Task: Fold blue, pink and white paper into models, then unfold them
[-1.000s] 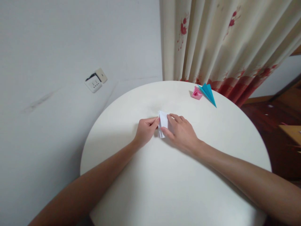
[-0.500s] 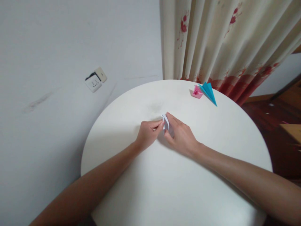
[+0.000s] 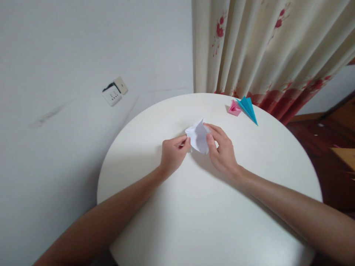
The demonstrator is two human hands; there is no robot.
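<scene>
A piece of folded white paper (image 3: 198,136) is held up between my hands, just above the round white table (image 3: 177,214). My left hand (image 3: 174,152) pinches its left edge between thumb and fingers. On the other side, my right hand (image 3: 223,149) grips the right edge, thumb in front and fingers behind. The paper's middle bows into a hollow, with a pointed corner at the top and crease lines near the left. Part of each edge is hidden by my fingers.
At the table's far right lie a pink folded paper piece (image 3: 234,108) and a blue paper plane (image 3: 248,110), touching or nearly so. Beyond them hangs a cream curtain (image 3: 249,48) with red flowers. A wall socket (image 3: 112,94) sits on the white wall at left.
My right hand has moved to the right, away from my left hand. Between them the white paper has spread from a narrow folded shape into a wider, hollow one.
</scene>
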